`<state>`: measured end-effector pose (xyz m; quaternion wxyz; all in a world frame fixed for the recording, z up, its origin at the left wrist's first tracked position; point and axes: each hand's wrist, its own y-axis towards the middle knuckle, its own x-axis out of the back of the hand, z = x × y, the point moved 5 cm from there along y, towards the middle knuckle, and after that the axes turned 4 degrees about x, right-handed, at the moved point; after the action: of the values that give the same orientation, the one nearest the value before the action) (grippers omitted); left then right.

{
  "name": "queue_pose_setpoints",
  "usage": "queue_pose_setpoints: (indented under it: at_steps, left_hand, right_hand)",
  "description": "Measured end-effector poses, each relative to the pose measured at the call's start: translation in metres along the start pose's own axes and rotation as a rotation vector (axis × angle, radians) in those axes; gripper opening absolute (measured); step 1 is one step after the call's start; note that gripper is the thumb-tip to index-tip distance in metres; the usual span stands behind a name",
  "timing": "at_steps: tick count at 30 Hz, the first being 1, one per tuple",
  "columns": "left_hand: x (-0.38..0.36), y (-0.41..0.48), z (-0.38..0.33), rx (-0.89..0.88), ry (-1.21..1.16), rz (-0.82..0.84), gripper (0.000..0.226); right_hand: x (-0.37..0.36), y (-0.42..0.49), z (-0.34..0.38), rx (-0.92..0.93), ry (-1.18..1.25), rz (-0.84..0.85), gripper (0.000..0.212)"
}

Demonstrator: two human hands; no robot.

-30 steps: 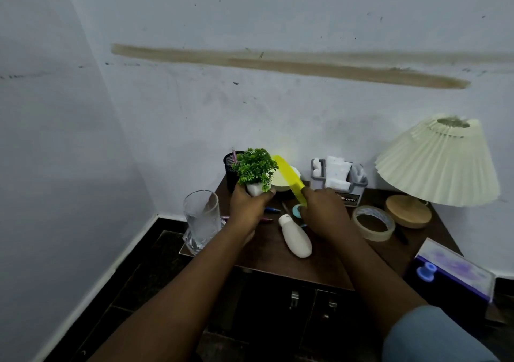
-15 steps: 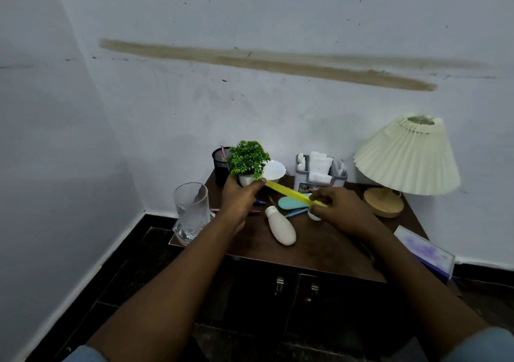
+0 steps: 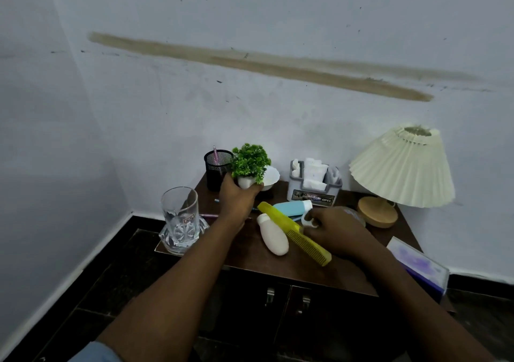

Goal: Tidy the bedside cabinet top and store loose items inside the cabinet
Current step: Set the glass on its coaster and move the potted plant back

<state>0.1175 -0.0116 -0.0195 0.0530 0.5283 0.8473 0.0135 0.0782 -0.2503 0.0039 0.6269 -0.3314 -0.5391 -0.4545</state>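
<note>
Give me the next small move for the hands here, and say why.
Probably set the potted plant down at the back of the cabinet top, near the mesh pen holder. The left hand holds the plant, the right hand holds the yellow comb, and both cabinet doors look closed, so a free hand is needed to open one.

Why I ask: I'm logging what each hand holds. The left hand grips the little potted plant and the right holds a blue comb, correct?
Not quite. The comb in the right hand is yellow, not blue; the head view shows it. The left hand does grip the little potted plant.
</note>
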Motion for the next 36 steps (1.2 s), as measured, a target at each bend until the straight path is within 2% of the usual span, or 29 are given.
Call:
queue_pose_setpoints:
  at_steps: [2, 5, 7, 10, 12, 14, 16, 18, 21, 25, 30, 34, 36]
  left_hand:
    - [0.003, 0.004, 0.002, -0.024, 0.029, -0.007, 0.063]
    - [0.001, 0.009, 0.005, -0.067, 0.084, 0.034, 0.06]
    - [-0.004, 0.011, 0.006, -0.113, 0.148, 0.098, 0.055]
    - [-0.013, 0.01, 0.009, -0.207, 0.184, 0.18, 0.051]
    - [-0.016, 0.011, 0.011, -0.256, 0.206, 0.172, 0.055]
    - [-0.016, 0.015, 0.015, -0.264, 0.245, 0.15, 0.063]
    - [-0.017, 0.021, 0.019, -0.223, 0.291, 0.154, 0.075]
    - [-0.018, 0.028, 0.023, -0.212, 0.463, 0.118, 0.076]
    - [-0.021, 0.035, 0.027, -0.232, 0.851, 0.054, 0.054]
    - [-0.026, 0.042, 0.036, -0.125, 0.951, 0.086, 0.041]
    - [-0.024, 0.046, 0.034, -0.127, 0.939, 0.094, 0.021]
    - [-0.01, 0.043, 0.031, -0.136, 0.937, 0.095, 0.023]
    - [-0.003, 0.041, 0.029, -0.139, 0.917, 0.095, 0.03]
  right_hand:
    - [0.006, 0.016, 0.012, 0.04, 0.174, -0.187, 0.045]
    - [0.013, 0.039, 0.033, 0.126, 0.489, -0.394, 0.067]
    - [0.016, 0.053, 0.047, 0.175, 0.67, -0.435, 0.081]
    - [0.01, 0.074, 0.055, 0.179, 0.705, -0.362, 0.091]
    - [0.004, 0.086, 0.052, 0.177, 0.686, -0.336, 0.077]
    - [0.004, 0.092, 0.044, 0.143, 0.69, -0.437, 0.051]
    - [0.006, 0.096, 0.033, 0.061, 0.698, -0.574, 0.033]
    - [0.008, 0.097, 0.025, 0.015, 0.679, -0.687, 0.029]
    - [0.011, 0.099, 0.016, -0.007, 0.665, -0.796, 0.03]
    - [0.007, 0.104, 0.015, 0.0, 0.68, -0.792, 0.032]
    - [0.003, 0.11, 0.028, 0.065, 0.594, -0.751, 0.03]
    - [0.0, 0.123, 0.04, 0.064, 0.583, -0.696, 0.032]
    - [-0.005, 0.131, 0.046, 0.04, 0.572, -0.633, 0.034]
